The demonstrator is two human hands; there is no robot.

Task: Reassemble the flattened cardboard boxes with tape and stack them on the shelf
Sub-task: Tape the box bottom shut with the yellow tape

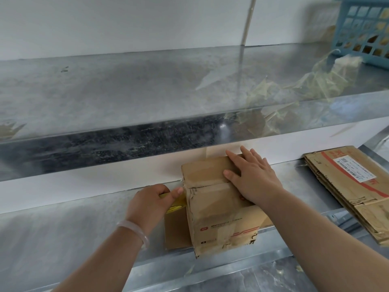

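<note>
Our right hand (252, 180), fingers spread flat, pins the worn brown cardboard box (212, 209) on the lower metal shelf (73, 228). Our left hand (149, 205) grips the yellow tape roll (176, 204) against the box's left edge; the top seam (208, 185) runs rightward from there.

one assembled box (219, 209), one flattened box stack (353, 192), one tape roll (176, 204), one basket (362, 34)

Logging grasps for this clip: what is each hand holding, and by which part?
The left hand grips the tape roll round its outer edge. The right hand holds nothing; it presses flat on the box.
</note>
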